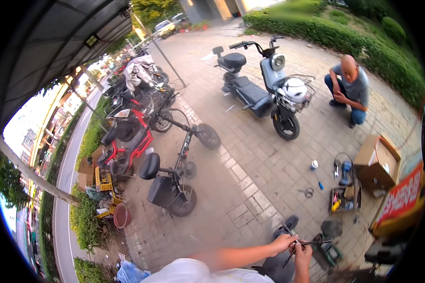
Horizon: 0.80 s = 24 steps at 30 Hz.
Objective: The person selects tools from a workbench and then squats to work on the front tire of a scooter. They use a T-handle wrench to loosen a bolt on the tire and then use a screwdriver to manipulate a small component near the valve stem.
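At the lower right, my left hand (282, 243) and my right hand (303, 254) are closed on thin dark rod-like pieces (322, 242), crossed between them; their exact kind is unclear. My knee and dark shoe (291, 221) are just behind. Beside my right hand a green-and-dark tool (332, 250) lies on the paving. Farther up are an open toolbox (345, 198), scissors (306, 192), a blue-handled tool (320, 185), a small white can (314, 164), a wrench (336, 167) and a blue power tool (346, 172).
A person (353, 89) squats beside a grey scooter (250, 89). A black electric bike (172, 188), a red bike (132, 146) and other parked bikes fill the left, with crates (104, 179) and a planter (122, 214). A cardboard box (378, 160) and red sign (401, 198) stand right.
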### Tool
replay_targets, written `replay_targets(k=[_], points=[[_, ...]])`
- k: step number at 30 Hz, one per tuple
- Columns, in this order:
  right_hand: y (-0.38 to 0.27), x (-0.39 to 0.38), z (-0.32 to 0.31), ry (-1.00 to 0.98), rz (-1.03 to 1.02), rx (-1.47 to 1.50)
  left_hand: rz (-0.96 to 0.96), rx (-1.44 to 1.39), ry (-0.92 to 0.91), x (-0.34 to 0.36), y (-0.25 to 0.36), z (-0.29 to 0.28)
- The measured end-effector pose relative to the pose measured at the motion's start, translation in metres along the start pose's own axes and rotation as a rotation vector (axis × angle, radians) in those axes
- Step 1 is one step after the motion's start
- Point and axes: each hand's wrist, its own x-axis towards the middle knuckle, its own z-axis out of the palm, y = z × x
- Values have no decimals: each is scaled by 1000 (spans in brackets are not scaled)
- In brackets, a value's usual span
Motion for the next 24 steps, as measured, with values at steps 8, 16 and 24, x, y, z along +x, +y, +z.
replay_targets(k=[8,16,24], points=[[-128,242,87,-92,-4,-361,-45,-352,163,153,195,-67],[-128,462,144,27,116,-248,-238,-450,-97,316,349,-159],[-30,654,123,315,8,-518,-314,-389,-222,557,371,-207]])
